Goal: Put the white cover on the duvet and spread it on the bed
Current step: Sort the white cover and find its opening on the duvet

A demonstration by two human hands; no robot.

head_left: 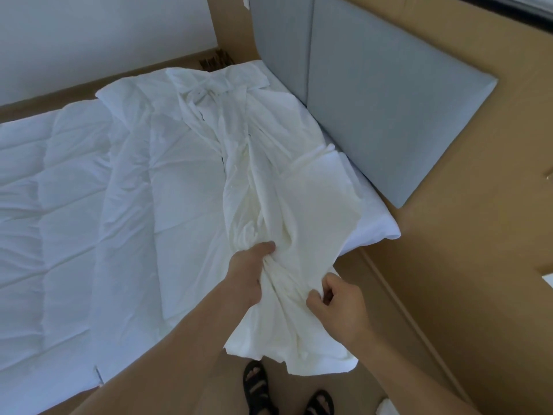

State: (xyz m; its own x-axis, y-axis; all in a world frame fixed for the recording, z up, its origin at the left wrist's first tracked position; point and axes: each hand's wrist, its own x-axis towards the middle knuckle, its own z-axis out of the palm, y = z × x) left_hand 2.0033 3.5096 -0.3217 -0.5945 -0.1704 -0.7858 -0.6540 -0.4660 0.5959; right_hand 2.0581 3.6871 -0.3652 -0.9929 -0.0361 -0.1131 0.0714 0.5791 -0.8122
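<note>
The white cover (269, 181) lies bunched in a long crumpled strip across the head end of the bed, from the far side to the near edge, where its end hangs over toward the floor. My left hand (250, 272) grips a gathered fold of the cover at the near edge. My right hand (335, 301) pinches the cloth just to the right of it. The quilted white duvet (59, 187) is spread flat over the bed to the left of the cover and partly under it.
A grey padded headboard (374, 94) stands along the right of the bed, with a white pillow (371, 217) below it. Brown floor (449, 265) runs on the right. My sandalled feet (257, 387) stand at the near bed edge.
</note>
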